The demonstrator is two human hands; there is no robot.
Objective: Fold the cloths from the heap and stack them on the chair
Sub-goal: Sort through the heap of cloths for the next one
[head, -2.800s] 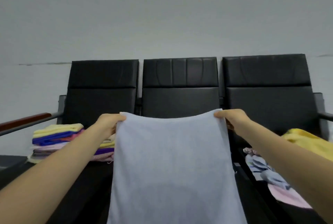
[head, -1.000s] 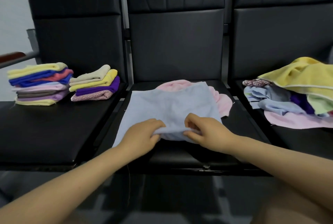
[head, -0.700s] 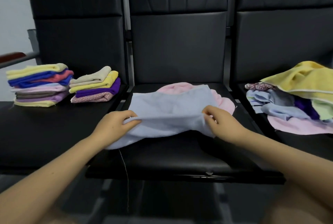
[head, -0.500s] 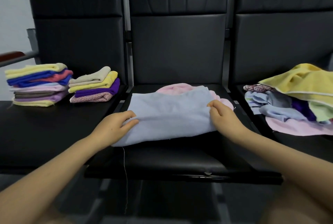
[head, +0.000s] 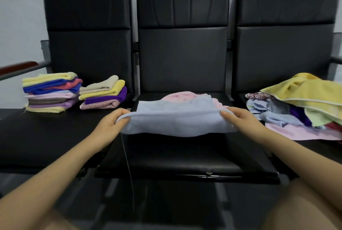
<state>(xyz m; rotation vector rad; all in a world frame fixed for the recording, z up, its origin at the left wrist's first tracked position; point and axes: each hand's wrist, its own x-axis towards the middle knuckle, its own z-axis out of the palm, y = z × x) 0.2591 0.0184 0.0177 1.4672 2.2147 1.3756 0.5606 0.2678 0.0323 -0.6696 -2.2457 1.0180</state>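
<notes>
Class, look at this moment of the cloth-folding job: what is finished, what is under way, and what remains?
Done: two stacks of folded cloths sit on the left chair. Under way: the left hand and right hand each grip an end of a light blue cloth, partly folded over the middle chair, with a pink cloth behind it. Left: an unfolded heap on the right chair.

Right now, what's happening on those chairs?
A person is folding a light blue cloth over the middle chair. The left hand and right hand each grip one end of its folded edge, held just above the seat, with a pink cloth lying behind it. Two stacks of folded cloths sit on the left chair. The unfolded heap waits on the right chair.
</notes>
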